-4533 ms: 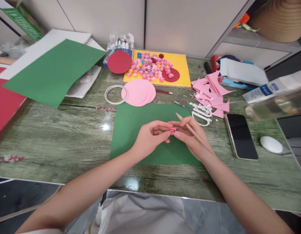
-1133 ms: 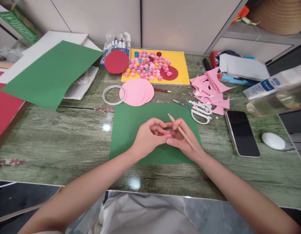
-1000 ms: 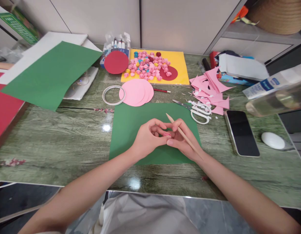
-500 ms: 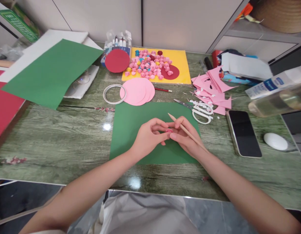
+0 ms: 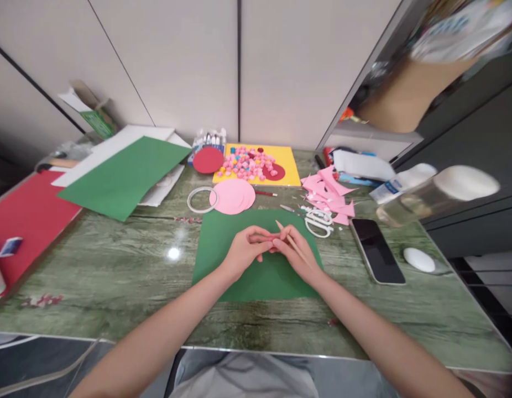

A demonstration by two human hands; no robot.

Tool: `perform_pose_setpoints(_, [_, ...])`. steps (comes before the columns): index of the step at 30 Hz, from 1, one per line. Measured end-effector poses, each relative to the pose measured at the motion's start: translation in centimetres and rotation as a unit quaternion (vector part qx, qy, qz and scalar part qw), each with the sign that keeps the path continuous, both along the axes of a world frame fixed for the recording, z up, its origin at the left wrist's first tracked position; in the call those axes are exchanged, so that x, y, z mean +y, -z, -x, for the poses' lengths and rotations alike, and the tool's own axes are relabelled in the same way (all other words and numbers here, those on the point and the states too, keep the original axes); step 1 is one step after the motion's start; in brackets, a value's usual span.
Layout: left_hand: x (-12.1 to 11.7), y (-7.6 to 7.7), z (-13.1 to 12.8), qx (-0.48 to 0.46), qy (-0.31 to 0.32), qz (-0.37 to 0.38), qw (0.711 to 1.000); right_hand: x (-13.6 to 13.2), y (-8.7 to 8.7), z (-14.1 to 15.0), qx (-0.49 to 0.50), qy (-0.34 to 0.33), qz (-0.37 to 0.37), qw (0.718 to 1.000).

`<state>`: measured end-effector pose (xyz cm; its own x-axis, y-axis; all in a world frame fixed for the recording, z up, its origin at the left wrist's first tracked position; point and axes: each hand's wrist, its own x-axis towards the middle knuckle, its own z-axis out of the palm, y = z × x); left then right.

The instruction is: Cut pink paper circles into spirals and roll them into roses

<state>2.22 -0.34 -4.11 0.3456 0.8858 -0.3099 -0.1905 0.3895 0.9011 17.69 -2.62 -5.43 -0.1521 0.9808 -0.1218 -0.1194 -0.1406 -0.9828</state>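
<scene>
My left hand [image 5: 244,253] is closed, its fingertips pinching a small pink-red paper roll [image 5: 275,240], mostly hidden by fingers. My right hand [image 5: 298,255] meets it from the other side and pinches the same roll. A pale pointed wooden stick [image 5: 295,246] also lies in my right hand, its tip pointing up and left. Both hands are above a green paper sheet [image 5: 217,276]. Just beyond them are white-handled scissors [image 5: 319,224], several pink paper circles [image 5: 231,196] and a tape roll [image 5: 190,200].
Many small paper roses [image 5: 245,163] cover a yellow sheet [image 5: 289,157] at the back. Pink paper scraps [image 5: 328,190], a phone [image 5: 376,251], a white mouse [image 5: 419,260] and a clear bottle [image 5: 422,196] stand right. Green paper [image 5: 123,177] and a red sheet [image 5: 36,213] lie left.
The head view has tilted up and drawn back, so the table sits lower and looks smaller. Both hands keep their pinch on the paper roll, and the stick stays in my right hand.
</scene>
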Motion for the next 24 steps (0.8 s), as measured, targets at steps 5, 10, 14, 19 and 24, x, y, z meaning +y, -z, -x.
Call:
perform_pose_setpoints(5, [0.1,-0.8,-0.1,0.002,-0.051,-0.049,0.998,0.0,-0.7,0.9,-0.021,0.01,-0.067,0.998])
perform_pose_setpoints(10, [2.6,-2.3,-0.3,0.0,-0.088,-0.091,0.992,3.0,-1.6,2.1,-0.002,-0.012,-0.104,0.994])
perform_pose_setpoints(14, [4.7,-2.3,-0.3,-0.018,-0.12,-0.11,0.986,5.6,-1.6,3.4,0.001,0.01,-0.147,0.989])
perform_pose_setpoints(19, [5.0,0.0,0.0,-0.026,-0.142,-0.087,0.986,6.0,0.0,4.0,-0.01,0.023,-0.173,0.985])
perform_pose_setpoints(24, [4.8,1.3,-0.2,-0.028,-0.138,-0.08,0.987,5.8,1.1,3.4,0.013,0.014,-0.147,0.989])
